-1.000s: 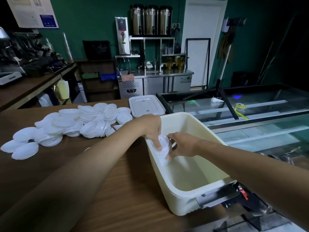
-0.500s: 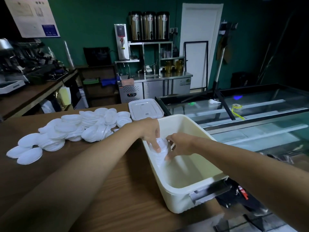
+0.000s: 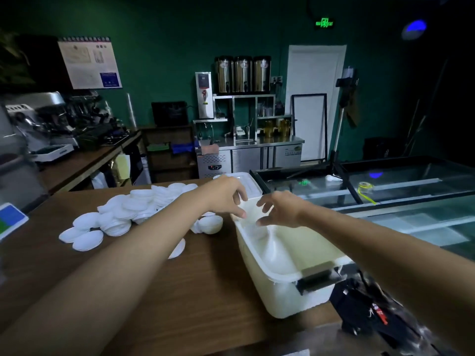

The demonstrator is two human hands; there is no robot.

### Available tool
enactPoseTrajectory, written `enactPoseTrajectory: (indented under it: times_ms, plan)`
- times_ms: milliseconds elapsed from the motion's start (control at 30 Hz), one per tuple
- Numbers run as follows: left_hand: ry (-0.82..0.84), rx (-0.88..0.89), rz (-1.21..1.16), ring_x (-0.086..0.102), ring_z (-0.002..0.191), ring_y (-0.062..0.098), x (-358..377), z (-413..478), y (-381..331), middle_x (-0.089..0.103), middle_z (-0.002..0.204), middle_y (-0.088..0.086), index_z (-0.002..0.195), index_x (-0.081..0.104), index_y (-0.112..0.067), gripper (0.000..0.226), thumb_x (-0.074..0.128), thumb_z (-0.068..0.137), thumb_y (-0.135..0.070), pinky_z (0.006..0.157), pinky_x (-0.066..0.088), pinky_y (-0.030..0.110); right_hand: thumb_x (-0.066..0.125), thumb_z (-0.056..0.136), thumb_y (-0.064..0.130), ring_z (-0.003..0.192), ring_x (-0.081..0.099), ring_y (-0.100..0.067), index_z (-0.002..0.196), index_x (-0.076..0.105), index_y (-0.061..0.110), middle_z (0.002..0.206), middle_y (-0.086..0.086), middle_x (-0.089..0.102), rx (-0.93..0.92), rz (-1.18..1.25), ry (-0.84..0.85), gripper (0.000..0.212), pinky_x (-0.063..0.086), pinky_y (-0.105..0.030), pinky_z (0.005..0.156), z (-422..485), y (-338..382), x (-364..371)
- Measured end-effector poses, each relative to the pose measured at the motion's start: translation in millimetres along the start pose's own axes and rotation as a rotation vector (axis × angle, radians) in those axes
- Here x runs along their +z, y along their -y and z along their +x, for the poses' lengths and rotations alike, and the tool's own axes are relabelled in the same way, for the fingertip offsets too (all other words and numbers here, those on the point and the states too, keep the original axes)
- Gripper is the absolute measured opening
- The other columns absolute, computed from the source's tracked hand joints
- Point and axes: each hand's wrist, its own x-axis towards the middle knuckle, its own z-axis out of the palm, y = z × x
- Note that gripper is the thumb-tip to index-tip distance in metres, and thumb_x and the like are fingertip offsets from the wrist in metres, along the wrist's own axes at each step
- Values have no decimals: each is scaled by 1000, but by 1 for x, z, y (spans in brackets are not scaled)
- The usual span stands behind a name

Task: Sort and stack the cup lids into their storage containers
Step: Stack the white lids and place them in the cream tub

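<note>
Showing both hands empty above the far end of the cream storage bin (image 3: 262, 286), which stands on the wooden counter (image 3: 180, 291). We read the left hand (image 3: 226, 197) as hovering over the bin's far left corner, fingers spread and lightly curved, pinching nothing. The right hand (image 3: 280, 209) hangs just to the right of it, over the bin's open mouth, fingers likewise parted and holding nothing. The two hands face each other, close but apart. We judge that this posture suits letting go of, or steadying, a stack set against the bin's inside wall. A pale, blurred shape (image 3: 272, 242) along the bin's left inner wall may be lids lying stacked there; we cannot tell for certain. The loose cup lids (image 3: 133, 211) lie heaped on the counter to the left of the bin, within the left arm's reach, so that we may gather them without shifting the bin. One stray lid (image 3: 177, 249) lies left of the bin and nearer to us, beside the left forearm. A flat white bin cover (image 3: 250, 187) rests just beyond the bin's far end, set aside so that the mouth is open for loading. We judge most of the sorting undone, since the heap is large. By our estimate, the next reach goes leftward from the bin to the heap.
</note>
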Motion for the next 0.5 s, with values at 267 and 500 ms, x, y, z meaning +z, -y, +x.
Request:
enactPoseTrajectory:
  times_ms: [267,500]
  plan:
    - [-119,-65,-51,61,82,4,-6,-83,43,71,91,-11,108,76,-22,38,88,78,-40,78,50,26,78,92,39,110,68,-21,138,62,15,123,-2,74,-101,99,-119,54,51,-29,93,-4,76,12]
    - [-104,-201,-97,65,78,1,15,-129,102,73,92,-8,107,77,-21,35,89,77,-35,74,50,17,76,93,36,115,65,-23,138,62,14,129,-5,70,-126,129,-81,52,52,-32,99,15,129,55]
